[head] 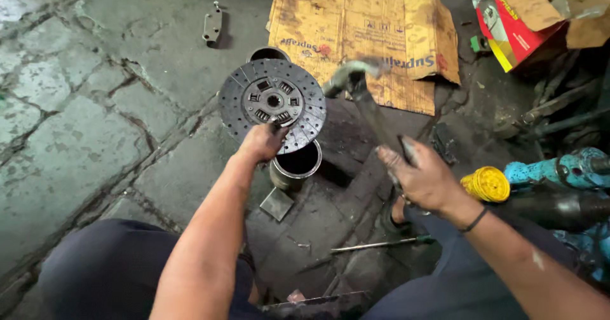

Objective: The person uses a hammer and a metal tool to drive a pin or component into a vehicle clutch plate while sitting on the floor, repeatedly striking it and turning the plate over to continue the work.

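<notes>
The disc (272,105) was dull grey metal with a rough, grooved ring around it. The hammer (368,101) had a worn metal head and a dark, greasy handle. The pipe (295,166) was smooth metal, a bit shiny at the rim. The cardboard (362,37) was brown, stained and creased. The floor (95,104) was rough, cracked stone. The cap (486,184) looked like yellow plastic
</notes>
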